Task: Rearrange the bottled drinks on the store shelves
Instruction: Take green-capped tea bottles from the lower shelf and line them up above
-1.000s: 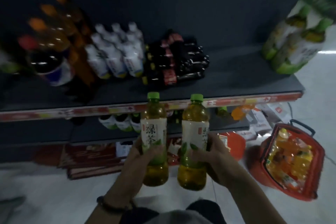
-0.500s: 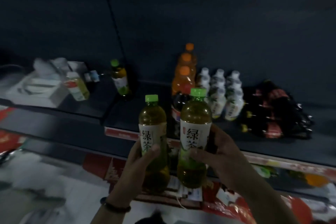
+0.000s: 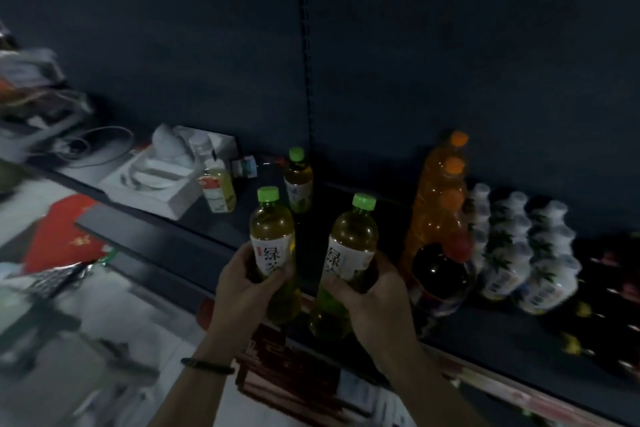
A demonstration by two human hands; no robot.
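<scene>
My left hand (image 3: pixel 242 288) grips a green-capped clear plastic tea bottle (image 3: pixel 273 236), my right hand (image 3: pixel 377 302) its twin (image 3: pixel 353 246), neither yet on the dark shelf (image 3: pixel 502 350) beyond.

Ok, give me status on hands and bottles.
Left hand grips first tea bottle, right hand grips second tea bottle. Both upright, before the shelf. Ahead, third tea bottle and orange bottles flank the gap; nothing blocking.

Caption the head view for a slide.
Mid-restock: left hand grips one tea bottle, right hand grips another tea bottle, facing a shelf with a third tea bottle and orange drinks.
</scene>
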